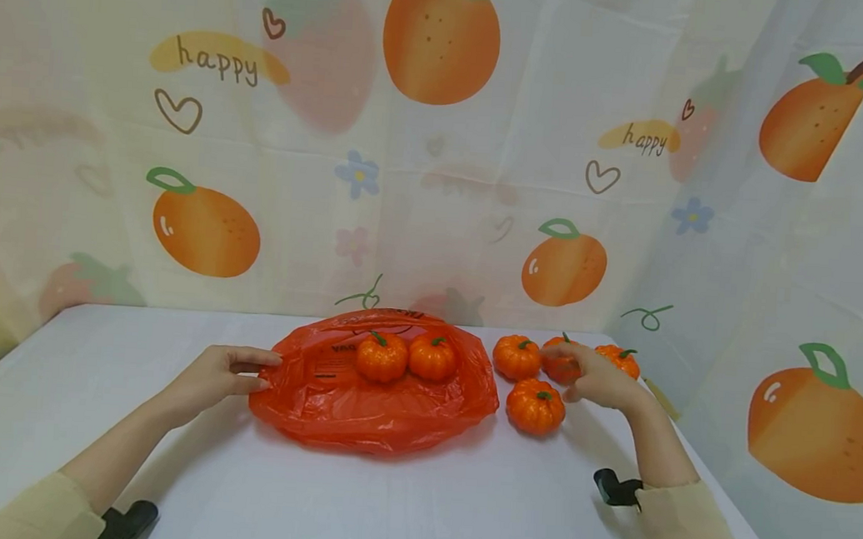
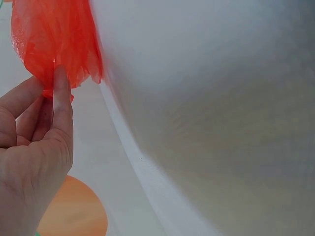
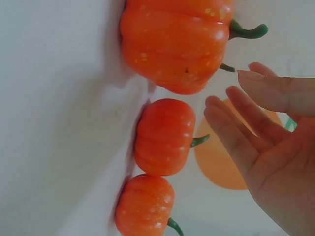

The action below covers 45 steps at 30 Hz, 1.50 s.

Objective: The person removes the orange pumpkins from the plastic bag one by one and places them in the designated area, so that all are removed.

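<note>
A red plastic bag [image 1: 383, 421] lies spread on the table with two small orange pumpkins, one [image 1: 382, 359] beside the other [image 1: 433, 359], showing at its opening. My left hand [image 1: 206, 381] pinches the bag's left edge; in the left wrist view, thumb and fingers close on the gathered red plastic [image 2: 54, 44]. My right hand [image 1: 606, 382] hovers over loose pumpkins right of the bag, fingers parted and holding nothing. Partly behind that hand is one pumpkin [image 1: 561, 370]; around it sit a front pumpkin [image 1: 536, 407], a left one [image 1: 517, 357] and a right one [image 1: 618, 360].
The white table [image 1: 415, 510] extends toward me in front of the bag. Behind it hangs a fruit-printed curtain [image 1: 433, 245], which also runs along the right side. Dark wrist straps show at both sleeves [image 1: 691, 530].
</note>
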Available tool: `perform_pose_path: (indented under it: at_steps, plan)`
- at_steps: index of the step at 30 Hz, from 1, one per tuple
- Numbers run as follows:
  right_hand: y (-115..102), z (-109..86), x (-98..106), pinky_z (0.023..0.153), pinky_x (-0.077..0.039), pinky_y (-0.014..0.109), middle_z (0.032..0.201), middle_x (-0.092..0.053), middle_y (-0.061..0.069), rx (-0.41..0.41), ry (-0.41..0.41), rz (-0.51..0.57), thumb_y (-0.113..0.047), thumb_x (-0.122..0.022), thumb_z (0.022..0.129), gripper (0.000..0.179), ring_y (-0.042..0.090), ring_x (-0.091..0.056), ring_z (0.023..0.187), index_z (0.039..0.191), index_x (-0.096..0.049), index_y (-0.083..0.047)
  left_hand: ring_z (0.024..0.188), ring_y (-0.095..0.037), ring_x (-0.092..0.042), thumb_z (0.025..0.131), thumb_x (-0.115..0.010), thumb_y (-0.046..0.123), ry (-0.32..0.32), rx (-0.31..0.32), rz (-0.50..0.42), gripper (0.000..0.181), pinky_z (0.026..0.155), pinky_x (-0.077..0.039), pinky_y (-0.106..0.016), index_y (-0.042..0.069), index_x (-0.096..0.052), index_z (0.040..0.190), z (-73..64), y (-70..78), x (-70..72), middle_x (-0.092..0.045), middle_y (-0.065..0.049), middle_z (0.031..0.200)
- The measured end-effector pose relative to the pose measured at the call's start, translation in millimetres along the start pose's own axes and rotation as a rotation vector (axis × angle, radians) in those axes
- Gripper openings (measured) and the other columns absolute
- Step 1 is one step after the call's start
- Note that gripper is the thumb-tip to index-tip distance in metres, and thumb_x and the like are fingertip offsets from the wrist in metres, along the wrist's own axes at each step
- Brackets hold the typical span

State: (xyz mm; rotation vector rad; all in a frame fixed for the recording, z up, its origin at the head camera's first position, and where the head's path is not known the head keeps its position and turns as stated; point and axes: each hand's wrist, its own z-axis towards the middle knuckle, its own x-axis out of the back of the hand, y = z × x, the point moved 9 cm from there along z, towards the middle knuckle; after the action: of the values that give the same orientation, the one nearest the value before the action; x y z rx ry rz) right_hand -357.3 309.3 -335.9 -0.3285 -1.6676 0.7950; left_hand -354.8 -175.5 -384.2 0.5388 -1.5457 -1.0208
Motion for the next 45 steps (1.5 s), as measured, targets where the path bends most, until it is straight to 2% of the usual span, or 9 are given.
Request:
perform_pose_path:
  at_steps: [6, 13, 18, 23, 28, 39, 45]
  plan:
    - [-8.0, 4.3, 3.8, 0.097, -0.054, 0.056, 0.151, -0.043, 0.022, 0.021, 0.043, -0.006, 0.01, -0.054, 0.076, 0.068, 0.046, -0.048, 0.132, 0.142, -0.048, -0.006, 0.127, -0.041, -0.057, 0.093, -0.064, 0.013, -0.002, 0.001, 0.005, 0.041, 0.087, -0.06, -0.029, 0.002, -0.061, 0.132, -0.1, -0.3, -0.5, -0.061, -0.023, 0.135]
    - [-23.0, 7.0, 8.1, 0.093, -0.056, 0.051, 0.146, -0.049, 0.019, 0.07, 0.106, -0.04, 0.005, -0.058, 0.083, 0.06, 0.044, -0.051, 0.128, 0.141, -0.052, -0.012, 0.126, -0.041, -0.057, 0.093, -0.064, 0.012, -0.001, 0.0, -0.002, 0.04, 0.087, -0.06, -0.029, 0.002, -0.061, 0.132, -0.8, 0.7, -0.4, -0.061, -0.023, 0.135]
    - [-36.8, 9.3, 5.6, 0.092, -0.058, 0.048, 0.146, -0.049, 0.022, 0.118, 0.108, -0.044, -0.002, -0.06, 0.09, 0.051, 0.046, -0.053, 0.128, 0.14, -0.052, -0.009, 0.125, -0.041, -0.058, 0.092, -0.064, 0.012, 0.003, -0.006, 0.001, 0.041, 0.086, -0.061, -0.029, 0.002, -0.062, 0.132, -0.7, 1.2, 0.0, -0.061, -0.023, 0.135]
    - [-48.9, 12.7, 1.9, 0.094, -0.057, 0.049, 0.146, -0.05, 0.022, 0.115, 0.109, -0.067, -0.008, -0.06, 0.093, 0.047, 0.046, -0.053, 0.128, 0.139, -0.053, -0.009, 0.125, -0.04, -0.058, 0.093, -0.063, 0.012, 0.001, -0.003, 0.001, 0.041, 0.086, -0.06, -0.028, 0.002, -0.061, 0.132, -0.1, 0.0, 0.0, -0.061, -0.023, 0.136]
    - [-57.1, 16.5, -2.7, 0.091, -0.058, 0.047, 0.146, -0.051, 0.02, 0.114, 0.107, -0.088, -0.01, -0.06, 0.094, 0.046, 0.045, -0.052, 0.129, 0.139, -0.053, -0.01, 0.125, -0.04, -0.058, 0.093, -0.063, 0.012, 0.002, -0.001, 0.003, 0.041, 0.086, -0.061, -0.029, 0.003, -0.061, 0.132, 0.1, -0.8, 0.1, -0.061, -0.023, 0.136]
    - [-76.6, 25.8, -16.9, 0.102, -0.051, 0.054, 0.141, -0.054, 0.016, 0.187, 0.144, -0.097, -0.01, -0.061, 0.093, 0.044, 0.041, -0.055, 0.125, 0.136, -0.056, -0.008, 0.125, -0.04, -0.058, 0.092, -0.064, 0.013, 0.005, -0.003, 0.002, 0.041, 0.085, -0.06, -0.027, 0.003, -0.062, 0.132, 0.8, -1.9, 0.8, -0.061, -0.023, 0.135]
    - [-90.9, 29.0, -26.9, 0.104, -0.05, 0.054, 0.141, -0.054, 0.015, 0.208, 0.126, -0.073, -0.011, -0.064, 0.092, 0.045, 0.038, -0.056, 0.125, 0.135, -0.056, -0.008, 0.126, -0.04, -0.058, 0.093, -0.064, 0.013, 0.002, 0.005, 0.003, 0.041, 0.086, -0.06, -0.028, 0.003, -0.061, 0.132, 0.7, -2.8, 0.1, -0.061, -0.022, 0.135]
